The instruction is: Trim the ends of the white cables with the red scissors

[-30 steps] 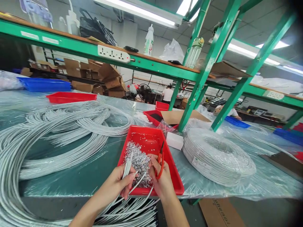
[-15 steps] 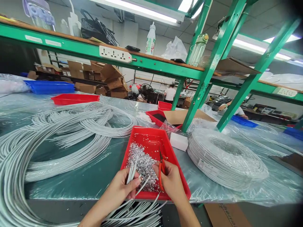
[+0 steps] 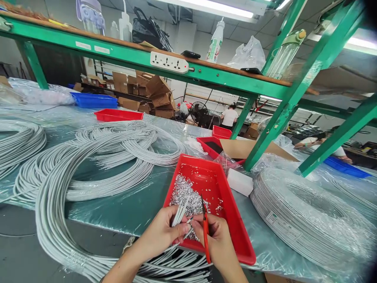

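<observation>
My left hand (image 3: 166,232) is closed round several light grey cables (image 3: 180,214), whose ends stick up between thumb and fingers. My right hand (image 3: 216,239) holds scissors with red handles (image 3: 205,236), their dark blades pointing up and away. The fingertips of both hands meet at a cable end, and the small part between them is too tiny to make out. Beneath the hands lies a red tray (image 3: 237,224) with a heap of small silvery pieces (image 3: 185,192). More cable ends hang below the hands at the table's front edge.
Large coils of grey cable (image 3: 108,188) spread over the left. A wrapped cable roll (image 3: 306,216) and a white block (image 3: 240,182) sit right of the tray. Green posts (image 3: 273,125) carry a shelf behind. Two people are farther back.
The view has swung left, so things appear farther right. My right fingertips have come in to the cable end beside my left thumb, with the scissors still in that hand.
</observation>
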### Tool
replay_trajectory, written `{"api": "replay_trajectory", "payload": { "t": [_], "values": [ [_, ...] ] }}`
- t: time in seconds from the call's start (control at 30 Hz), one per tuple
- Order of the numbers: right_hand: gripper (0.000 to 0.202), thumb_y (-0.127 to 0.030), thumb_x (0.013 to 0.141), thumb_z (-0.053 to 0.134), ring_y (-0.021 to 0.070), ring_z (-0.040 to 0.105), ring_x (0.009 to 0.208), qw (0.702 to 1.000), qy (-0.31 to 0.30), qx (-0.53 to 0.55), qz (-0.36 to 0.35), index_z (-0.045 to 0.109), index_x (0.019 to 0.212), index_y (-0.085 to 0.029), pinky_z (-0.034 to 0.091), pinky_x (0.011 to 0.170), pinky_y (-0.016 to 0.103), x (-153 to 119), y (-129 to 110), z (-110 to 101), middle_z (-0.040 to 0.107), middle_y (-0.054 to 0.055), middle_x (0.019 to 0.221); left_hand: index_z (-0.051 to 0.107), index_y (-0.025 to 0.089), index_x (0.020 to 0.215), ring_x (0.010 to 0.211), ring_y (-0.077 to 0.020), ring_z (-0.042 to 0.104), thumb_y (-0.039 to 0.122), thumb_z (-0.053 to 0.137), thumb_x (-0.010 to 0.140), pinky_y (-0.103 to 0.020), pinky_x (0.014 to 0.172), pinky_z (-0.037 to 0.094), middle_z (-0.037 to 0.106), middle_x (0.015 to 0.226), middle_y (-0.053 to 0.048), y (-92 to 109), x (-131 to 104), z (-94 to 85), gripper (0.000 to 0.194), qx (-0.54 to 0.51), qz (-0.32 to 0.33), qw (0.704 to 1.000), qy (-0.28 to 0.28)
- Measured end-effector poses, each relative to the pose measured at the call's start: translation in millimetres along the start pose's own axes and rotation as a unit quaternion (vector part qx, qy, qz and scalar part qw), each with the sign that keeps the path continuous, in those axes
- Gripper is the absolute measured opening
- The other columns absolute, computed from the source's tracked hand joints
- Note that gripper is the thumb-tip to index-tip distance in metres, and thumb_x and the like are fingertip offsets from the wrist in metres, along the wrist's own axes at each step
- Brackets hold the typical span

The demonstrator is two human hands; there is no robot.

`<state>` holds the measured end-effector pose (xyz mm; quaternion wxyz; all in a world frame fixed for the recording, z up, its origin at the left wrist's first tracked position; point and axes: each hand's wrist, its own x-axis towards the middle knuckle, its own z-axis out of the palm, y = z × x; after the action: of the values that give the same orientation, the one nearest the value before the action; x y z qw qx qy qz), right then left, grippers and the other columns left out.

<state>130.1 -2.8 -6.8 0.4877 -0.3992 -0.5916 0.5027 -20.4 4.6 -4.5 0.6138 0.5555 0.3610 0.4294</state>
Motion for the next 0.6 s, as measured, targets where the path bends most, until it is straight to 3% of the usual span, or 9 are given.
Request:
{"api": "replay_trajectory", "payload": {
  "t": [0.27, 0.6],
  "values": [
    [0.010, -0.020, 0.067, 0.071, 0.0105, 0.041, 0.049, 1.000, 0.016, -0.013, 0.005, 0.067, 0.071, -0.013, 0.036, 0.048, 0.020, -1.0, 1.4, -0.7, 0.051, -0.003, 0.053, 0.049, 0.013, 0.066, 0.042, -0.0070, 0.046, 0.029, 0.065, 0.063, -0.018, 0.042, 0.038, 0.048, 0.050, 0.006, -1.7, -0.2, 0.3, 0.022, -0.002, -0.047, 0.999, 0.019],
    [0.017, -0.030, 0.071, 0.067, 0.0090, 0.033, 0.044, 0.999, 0.024, -0.026, -0.005, 0.063, 0.066, -0.014, 0.032, 0.044, 0.020, 0.4, -3.2, 0.7, 0.044, -0.005, 0.049, 0.051, 0.013, 0.069, 0.040, -0.0076, 0.051, 0.030, 0.061, 0.068, -0.017, 0.040, 0.039, 0.056, 0.053, 0.002, 0.9, -2.0, -5.5, 0.020, -0.044, -0.061, 0.996, -0.041]
  ]
}}
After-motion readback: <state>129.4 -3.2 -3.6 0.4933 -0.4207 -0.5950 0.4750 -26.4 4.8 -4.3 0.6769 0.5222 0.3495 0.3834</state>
